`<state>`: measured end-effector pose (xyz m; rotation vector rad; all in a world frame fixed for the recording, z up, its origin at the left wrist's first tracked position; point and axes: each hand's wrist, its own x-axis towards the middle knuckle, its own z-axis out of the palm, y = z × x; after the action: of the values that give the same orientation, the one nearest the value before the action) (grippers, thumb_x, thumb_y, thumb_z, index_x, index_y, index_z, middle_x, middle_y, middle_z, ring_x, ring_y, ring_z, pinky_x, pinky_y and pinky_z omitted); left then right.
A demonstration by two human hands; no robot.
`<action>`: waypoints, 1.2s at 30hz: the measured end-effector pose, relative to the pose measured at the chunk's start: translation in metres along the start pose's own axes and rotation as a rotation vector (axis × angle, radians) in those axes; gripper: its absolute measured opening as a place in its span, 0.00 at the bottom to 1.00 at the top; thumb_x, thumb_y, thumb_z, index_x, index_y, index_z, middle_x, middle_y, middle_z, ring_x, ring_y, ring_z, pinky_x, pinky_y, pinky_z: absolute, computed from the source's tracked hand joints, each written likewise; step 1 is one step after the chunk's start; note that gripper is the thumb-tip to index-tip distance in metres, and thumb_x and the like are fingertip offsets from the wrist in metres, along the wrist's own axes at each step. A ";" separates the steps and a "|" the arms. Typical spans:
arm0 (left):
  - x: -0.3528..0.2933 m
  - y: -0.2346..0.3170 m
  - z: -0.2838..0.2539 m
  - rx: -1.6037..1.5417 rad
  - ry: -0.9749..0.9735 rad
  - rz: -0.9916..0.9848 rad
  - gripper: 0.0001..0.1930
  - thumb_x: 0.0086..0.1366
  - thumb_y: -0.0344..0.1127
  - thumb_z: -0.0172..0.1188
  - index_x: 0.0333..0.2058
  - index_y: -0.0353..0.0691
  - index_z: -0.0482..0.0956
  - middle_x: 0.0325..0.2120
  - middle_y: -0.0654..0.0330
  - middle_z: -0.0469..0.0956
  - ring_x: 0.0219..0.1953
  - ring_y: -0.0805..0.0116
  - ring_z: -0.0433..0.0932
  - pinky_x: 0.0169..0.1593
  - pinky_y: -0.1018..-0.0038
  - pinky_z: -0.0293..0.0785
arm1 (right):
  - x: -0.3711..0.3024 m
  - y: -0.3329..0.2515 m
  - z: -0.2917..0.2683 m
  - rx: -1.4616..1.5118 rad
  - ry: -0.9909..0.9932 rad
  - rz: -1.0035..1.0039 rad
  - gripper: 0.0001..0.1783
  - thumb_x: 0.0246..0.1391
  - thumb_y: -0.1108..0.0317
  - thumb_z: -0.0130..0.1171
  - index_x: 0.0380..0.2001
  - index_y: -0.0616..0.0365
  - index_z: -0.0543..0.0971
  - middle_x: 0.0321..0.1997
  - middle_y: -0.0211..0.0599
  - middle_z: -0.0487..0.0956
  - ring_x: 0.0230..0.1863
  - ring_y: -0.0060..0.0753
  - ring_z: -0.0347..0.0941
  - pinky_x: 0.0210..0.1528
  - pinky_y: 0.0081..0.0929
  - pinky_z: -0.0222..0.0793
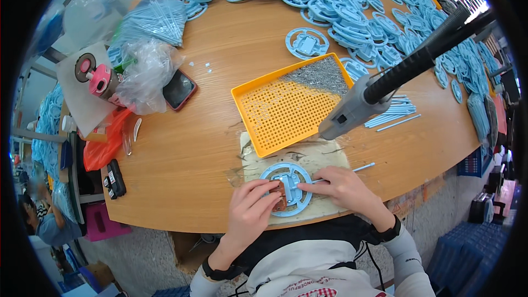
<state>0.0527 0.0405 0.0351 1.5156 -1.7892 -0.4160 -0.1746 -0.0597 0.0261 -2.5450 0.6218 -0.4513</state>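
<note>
Now my left hand (250, 206) pinched the brown board (281, 198) at the blue ring frame (287, 179), right hand (342, 188) gripping a rod (364, 167); I judged light, even pressure best.

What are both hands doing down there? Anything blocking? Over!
Left hand: fingers on brown piece. Right hand: fingertip at blue round frame. Grey tool overlapping yellow tray in view, apart from both hands.
</note>
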 end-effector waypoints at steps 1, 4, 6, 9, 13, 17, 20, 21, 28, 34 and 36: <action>0.002 -0.001 0.007 0.008 0.009 0.015 0.09 0.47 0.24 0.66 0.31 0.38 0.82 0.38 0.62 0.81 0.44 0.60 0.76 0.45 0.67 0.71 | 0.000 0.000 0.000 0.003 0.000 0.003 0.28 0.43 0.76 0.56 0.49 0.39 0.79 0.31 0.31 0.72 0.31 0.32 0.72 0.34 0.27 0.71; 0.008 -0.001 0.015 0.061 -0.002 0.055 0.09 0.48 0.25 0.66 0.30 0.39 0.82 0.38 0.63 0.80 0.44 0.62 0.76 0.46 0.67 0.68 | -0.001 0.001 0.001 0.008 0.004 0.008 0.27 0.42 0.76 0.57 0.49 0.40 0.79 0.31 0.30 0.72 0.31 0.31 0.72 0.33 0.27 0.71; 0.009 -0.002 0.018 0.082 -0.009 0.063 0.08 0.48 0.26 0.65 0.30 0.40 0.82 0.38 0.64 0.80 0.44 0.63 0.76 0.46 0.67 0.66 | -0.002 0.002 0.001 0.005 0.007 0.009 0.27 0.42 0.76 0.57 0.49 0.40 0.79 0.30 0.29 0.72 0.31 0.31 0.71 0.33 0.27 0.71; 0.008 -0.004 0.020 0.101 -0.010 0.069 0.09 0.48 0.26 0.65 0.30 0.41 0.81 0.38 0.65 0.80 0.44 0.63 0.76 0.47 0.67 0.65 | -0.002 0.001 0.002 -0.003 0.006 0.009 0.27 0.41 0.75 0.58 0.48 0.40 0.79 0.30 0.28 0.72 0.31 0.30 0.71 0.33 0.27 0.71; 0.008 -0.003 0.018 0.165 -0.041 0.088 0.10 0.47 0.26 0.65 0.31 0.41 0.81 0.38 0.66 0.80 0.43 0.64 0.75 0.47 0.67 0.64 | -0.002 0.002 0.002 0.001 0.004 0.009 0.27 0.41 0.75 0.58 0.48 0.40 0.79 0.30 0.28 0.71 0.31 0.30 0.71 0.33 0.27 0.71; 0.007 -0.002 0.019 0.230 -0.044 0.099 0.10 0.46 0.27 0.65 0.31 0.42 0.81 0.38 0.66 0.80 0.44 0.64 0.75 0.47 0.66 0.63 | -0.003 0.002 0.003 0.009 -0.001 0.010 0.26 0.41 0.75 0.58 0.48 0.41 0.79 0.30 0.28 0.71 0.31 0.30 0.71 0.33 0.27 0.70; 0.006 -0.001 0.018 0.242 -0.055 0.102 0.10 0.46 0.27 0.64 0.31 0.42 0.81 0.39 0.66 0.79 0.45 0.64 0.74 0.48 0.66 0.64 | -0.002 0.001 0.004 0.011 0.001 0.014 0.26 0.42 0.75 0.58 0.48 0.41 0.79 0.30 0.28 0.71 0.31 0.30 0.71 0.33 0.27 0.70; 0.007 -0.002 0.018 0.244 -0.068 0.106 0.10 0.47 0.27 0.63 0.31 0.42 0.81 0.40 0.66 0.79 0.46 0.64 0.74 0.49 0.66 0.64 | -0.002 0.001 0.003 0.011 -0.002 0.013 0.26 0.42 0.75 0.58 0.48 0.41 0.79 0.30 0.28 0.71 0.31 0.30 0.71 0.33 0.27 0.70; 0.013 -0.006 0.007 0.138 -0.180 0.104 0.17 0.46 0.40 0.71 0.35 0.41 0.80 0.44 0.63 0.76 0.53 0.54 0.69 0.55 0.61 0.65 | -0.002 0.002 0.004 0.001 -0.013 0.015 0.26 0.42 0.75 0.58 0.48 0.40 0.79 0.30 0.28 0.72 0.32 0.30 0.71 0.34 0.27 0.71; 0.015 -0.011 0.027 0.067 -0.093 0.101 0.21 0.43 0.40 0.73 0.37 0.43 0.80 0.45 0.64 0.76 0.54 0.47 0.67 0.51 0.58 0.70 | 0.002 0.016 -0.011 -0.010 -0.043 0.018 0.29 0.37 0.78 0.57 0.47 0.39 0.80 0.33 0.29 0.74 0.35 0.32 0.73 0.37 0.29 0.72; 0.023 -0.009 0.034 0.055 -0.085 0.089 0.20 0.43 0.40 0.73 0.37 0.43 0.81 0.45 0.64 0.76 0.53 0.48 0.68 0.50 0.58 0.70 | 0.001 0.025 -0.016 -0.012 -0.051 0.012 0.31 0.36 0.79 0.57 0.47 0.39 0.80 0.34 0.30 0.74 0.36 0.33 0.73 0.38 0.30 0.72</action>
<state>0.0344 0.0099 0.0142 1.4686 -1.9411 -0.3956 -0.1886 -0.0855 0.0271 -2.5541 0.6228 -0.3783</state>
